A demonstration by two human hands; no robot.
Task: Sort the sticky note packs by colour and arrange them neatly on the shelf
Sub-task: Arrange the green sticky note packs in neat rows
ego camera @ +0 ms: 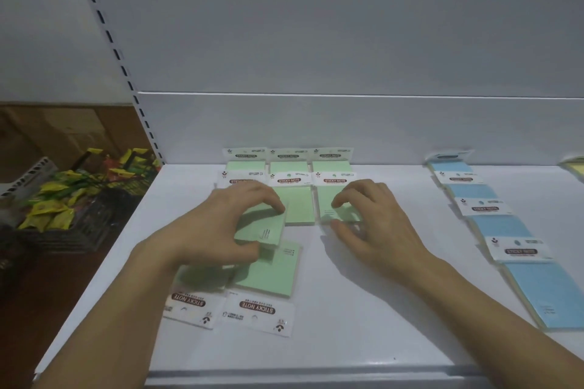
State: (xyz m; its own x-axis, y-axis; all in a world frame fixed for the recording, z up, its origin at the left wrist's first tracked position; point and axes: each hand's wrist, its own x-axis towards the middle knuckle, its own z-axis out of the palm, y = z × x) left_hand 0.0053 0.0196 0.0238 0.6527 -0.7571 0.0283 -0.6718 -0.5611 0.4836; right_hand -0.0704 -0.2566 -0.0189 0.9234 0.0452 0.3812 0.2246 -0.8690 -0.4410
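Note:
Green sticky note packs lie in two rows at the back of the white shelf (363,309); one lies in the second row's middle (295,205). My left hand (234,218) grips a green pack (262,227) by its edges, slightly raised at the second row's left end. My right hand (366,215) pinches the near edge of the right green pack (331,202). Two more green packs (265,278) lie nearer me, labels toward me. A column of blue packs (502,227) runs along the right side.
A yellow pack (576,166) peeks in at the far right edge. Left of the shelf stands a dark wire basket (85,218) full of yellow and green wrapped items. A slotted shelf upright (126,73) rises at the left; the white back panel stands behind the rows.

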